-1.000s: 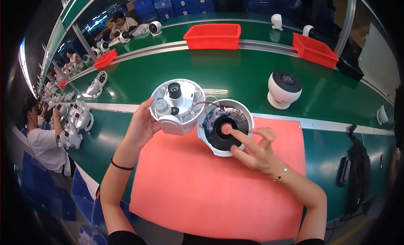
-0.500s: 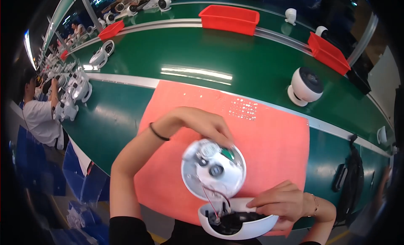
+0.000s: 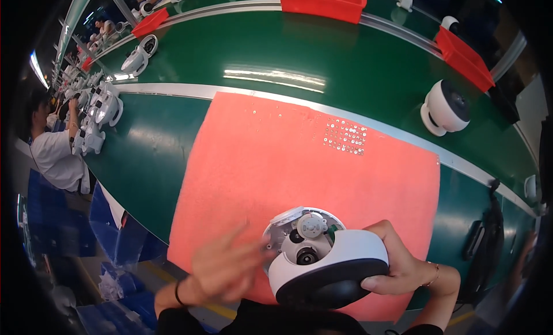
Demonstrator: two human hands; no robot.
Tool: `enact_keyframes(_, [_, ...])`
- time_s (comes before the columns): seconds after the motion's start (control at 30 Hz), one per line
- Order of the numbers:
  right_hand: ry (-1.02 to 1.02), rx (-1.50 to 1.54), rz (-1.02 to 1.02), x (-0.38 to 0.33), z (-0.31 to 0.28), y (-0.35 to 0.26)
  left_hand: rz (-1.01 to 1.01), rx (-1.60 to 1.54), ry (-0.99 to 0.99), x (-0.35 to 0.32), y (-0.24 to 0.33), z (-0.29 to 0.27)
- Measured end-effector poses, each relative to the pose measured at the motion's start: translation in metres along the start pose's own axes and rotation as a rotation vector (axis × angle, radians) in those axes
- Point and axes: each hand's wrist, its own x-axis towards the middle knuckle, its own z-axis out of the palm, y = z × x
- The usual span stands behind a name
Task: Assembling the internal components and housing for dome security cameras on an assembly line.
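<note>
My right hand (image 3: 400, 260) grips a white camera housing shell (image 3: 360, 248) with a black front, its thumb on the black face and its other fingers partly hidden behind the white rim. The shell stands tilted, black face toward me, over the near part of the pink mat (image 3: 242, 168). Just beyond and partly covered by it is the white round camera half (image 3: 311, 227), with a motor disc and a black round part inside. My left hand (image 3: 222, 269), blurred by motion, is beside the shell's left edge with fingers stretched apart and nothing visible in them.
Rows of small screws (image 3: 345, 136) lie at the mat's far edge. An assembled white camera (image 3: 446, 107) stands on the green belt at right. Red bins (image 3: 322, 4) stand farther back. On the left, a person (image 3: 57, 151) works by several white camera parts (image 3: 103, 107).
My left hand has let go of the round camera half and moved down to the left. My right hand has turned the shell from hollow side up to black face toward me. The view has shifted.
</note>
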Motion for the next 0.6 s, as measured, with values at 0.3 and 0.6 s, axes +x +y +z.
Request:
enact_keyframes(0.3, [-0.054, 0.138, 0.199, 0.021, 0.0, -0.005, -0.134, -0.151, -0.107, -0.02, 0.022, 0.024])
enact_keyframes(0.6, [-0.05, -0.264, 0.229, 0.03, 0.005, -0.02, -0.212, -0.374, 0.088, 0.009, 0.011, 0.009])
